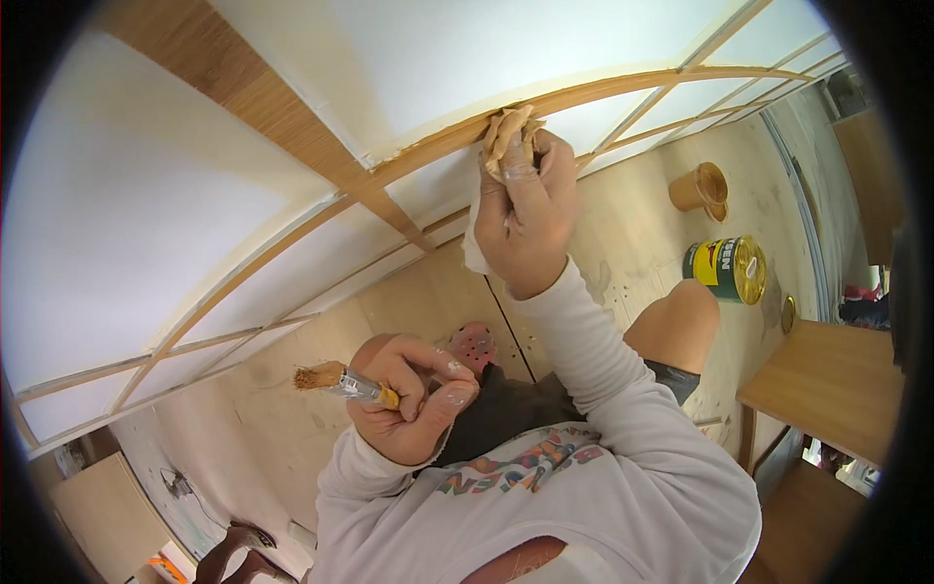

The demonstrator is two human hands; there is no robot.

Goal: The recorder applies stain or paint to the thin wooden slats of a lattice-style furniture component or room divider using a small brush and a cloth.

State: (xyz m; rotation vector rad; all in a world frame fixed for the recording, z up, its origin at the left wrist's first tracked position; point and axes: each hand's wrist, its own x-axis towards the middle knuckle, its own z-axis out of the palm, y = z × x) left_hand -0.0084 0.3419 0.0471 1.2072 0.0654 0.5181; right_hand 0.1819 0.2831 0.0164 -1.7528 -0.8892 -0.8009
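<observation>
Apparently rubbing the rail [593,91] at the edge of the panel [438,68], pinching the tan wad [510,136] in the right grip [528,209], holding the brush [362,385] in the left grip [413,397], probably needing light strokes along that edge next.

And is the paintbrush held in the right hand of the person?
No, the left hand holds the paintbrush, while the right hand holds a crumpled cloth at the wooden strip.

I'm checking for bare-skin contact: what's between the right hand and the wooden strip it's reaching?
In the head view, a crumpled tan rag lies between the right hand and the wooden strip.
</observation>
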